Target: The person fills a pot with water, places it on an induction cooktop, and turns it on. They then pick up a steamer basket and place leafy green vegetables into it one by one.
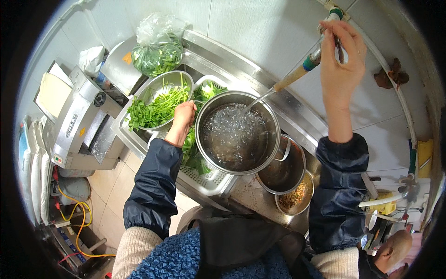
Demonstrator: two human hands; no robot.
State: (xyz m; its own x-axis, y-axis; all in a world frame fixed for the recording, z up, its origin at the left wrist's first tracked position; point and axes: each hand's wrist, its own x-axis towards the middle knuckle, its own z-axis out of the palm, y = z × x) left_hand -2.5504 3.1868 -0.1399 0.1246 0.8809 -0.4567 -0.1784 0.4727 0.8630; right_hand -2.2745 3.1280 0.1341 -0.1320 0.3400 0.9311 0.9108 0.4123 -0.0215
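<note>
My left hand (184, 118) is closed around the left side handle of a deep stainless steel pot (240, 98). Water (231, 137) fills much of this pot, its surface churned and bubbling. From a wall tap (315, 55) with a short tan hose (291, 78) on its spout, a stream runs into the pot near the far rim. My right hand (343, 66) grips the tap's lever, thumb and fingers around it. Under the pot's left part is a white plastic basket (217, 186) of leafy greens (190, 153). The pot's right handle juts over a second pot.
A metal colander (184, 78) of green herbs (156, 108) stands left, before a plastic bag of greens (157, 55). The second pot (302, 157) and a bowl with food scraps (293, 198) sit in the sink. A steel machine (82, 122) stands further left. Another person (392, 249) is at lower right.
</note>
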